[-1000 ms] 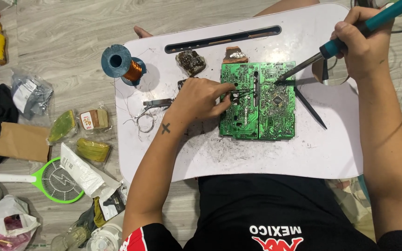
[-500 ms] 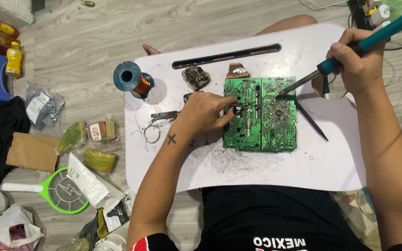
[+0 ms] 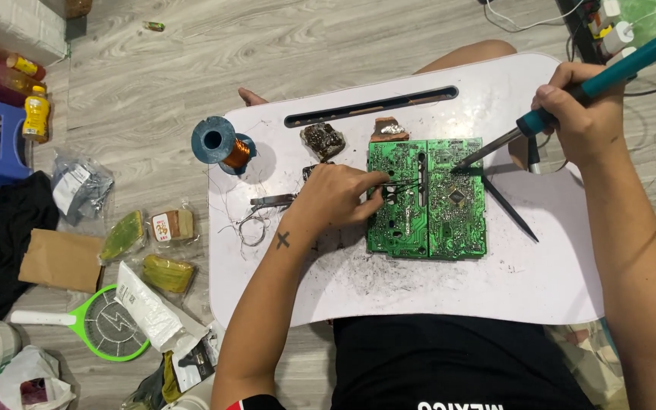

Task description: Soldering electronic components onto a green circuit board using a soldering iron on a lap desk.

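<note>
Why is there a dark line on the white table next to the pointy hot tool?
In the head view, that line is the shadow of the soldering iron, held in the right hand, falling across the white lap table; light comes from above, and the picture looks sharp.

My soldering iron (image 3: 571,99) has come down: a second ago its tip hung just off the right edge of the green circuit board (image 3: 428,199), now it touches the board's right half. My left hand (image 3: 335,199) has slid rightward along the board's left half, fingertips near its middle slot.
</note>
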